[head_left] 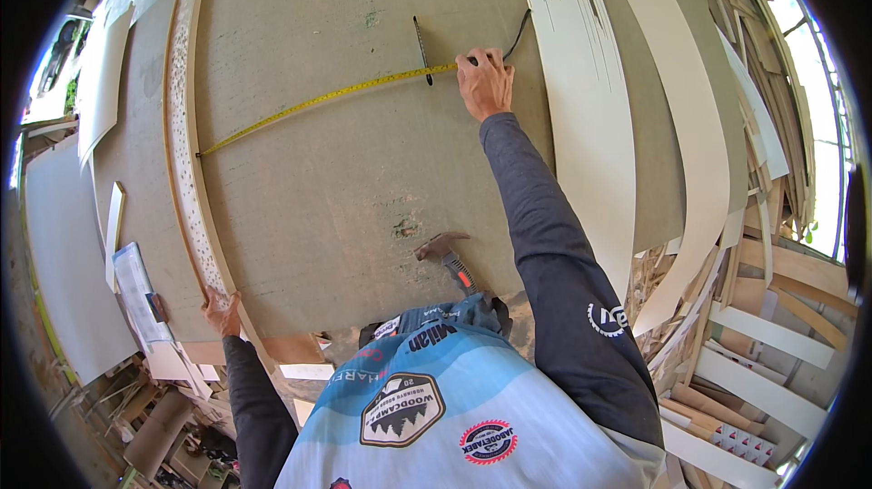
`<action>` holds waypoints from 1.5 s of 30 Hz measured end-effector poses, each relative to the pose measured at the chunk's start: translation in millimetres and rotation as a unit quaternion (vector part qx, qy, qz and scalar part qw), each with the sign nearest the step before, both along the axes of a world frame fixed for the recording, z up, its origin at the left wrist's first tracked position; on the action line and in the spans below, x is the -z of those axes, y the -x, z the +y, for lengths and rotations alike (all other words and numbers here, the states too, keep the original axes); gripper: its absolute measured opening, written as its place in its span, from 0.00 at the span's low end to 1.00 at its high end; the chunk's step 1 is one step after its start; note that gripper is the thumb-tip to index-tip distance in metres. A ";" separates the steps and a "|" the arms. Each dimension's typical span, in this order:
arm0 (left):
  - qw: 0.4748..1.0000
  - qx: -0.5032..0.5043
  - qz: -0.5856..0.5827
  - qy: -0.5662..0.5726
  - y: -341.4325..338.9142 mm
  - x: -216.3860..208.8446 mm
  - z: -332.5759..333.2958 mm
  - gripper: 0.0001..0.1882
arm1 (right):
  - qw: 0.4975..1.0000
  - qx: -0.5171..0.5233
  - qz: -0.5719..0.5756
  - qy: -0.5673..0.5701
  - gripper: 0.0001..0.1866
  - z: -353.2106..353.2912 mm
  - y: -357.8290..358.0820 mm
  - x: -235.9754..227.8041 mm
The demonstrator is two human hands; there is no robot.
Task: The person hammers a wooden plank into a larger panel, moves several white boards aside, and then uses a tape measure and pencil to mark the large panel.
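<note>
A tape measure's yellow blade (pixel 318 106) stretches over the grey-brown sheet (pixel 327 189). My right hand (pixel 487 88) is closed round the tape measure at the blade's right end; its case is mostly hidden under my fingers, and a black strap (pixel 520 33) trails out beyond. The blade's left end meets the edge of a long narrow board (pixel 184 80) with speckled holes along its top. Near that board's closest end my left hand (pixel 222 311) grips it across its width. A thin black pencil-like stick (pixel 421 46) lies across the blade's line, just left of my right hand.
A claw hammer (pixel 444 251) rests close to my body. To the right run two long white strips (pixel 595 89), (pixel 677 80). Stacked wood offcuts (pixel 772 62) line the far right. At left are a white panel (pixel 68 244) and a pale blue-white flat piece (pixel 141 294).
</note>
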State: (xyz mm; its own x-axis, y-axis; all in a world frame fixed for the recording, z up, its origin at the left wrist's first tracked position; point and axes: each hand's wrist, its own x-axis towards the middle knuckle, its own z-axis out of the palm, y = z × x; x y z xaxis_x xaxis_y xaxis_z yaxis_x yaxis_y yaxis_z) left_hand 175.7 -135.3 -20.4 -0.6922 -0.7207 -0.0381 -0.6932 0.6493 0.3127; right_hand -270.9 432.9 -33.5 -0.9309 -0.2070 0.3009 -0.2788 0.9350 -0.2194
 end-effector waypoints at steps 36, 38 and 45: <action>0.997 0.013 -0.070 0.042 8.6 -11.6 5.6 0.44 | 1.000 0.004 0.015 0.020 0.07 1.0 -2.1 3.0; 0.993 0.004 -0.105 0.045 12.4 -14.8 6.4 0.45 | 1.000 0.002 0.016 0.015 0.08 1.1 -0.4 4.5; 0.995 0.005 -0.100 0.017 10.4 -14.9 1.7 0.46 | 1.000 -0.001 0.019 0.021 0.08 0.5 -1.2 6.6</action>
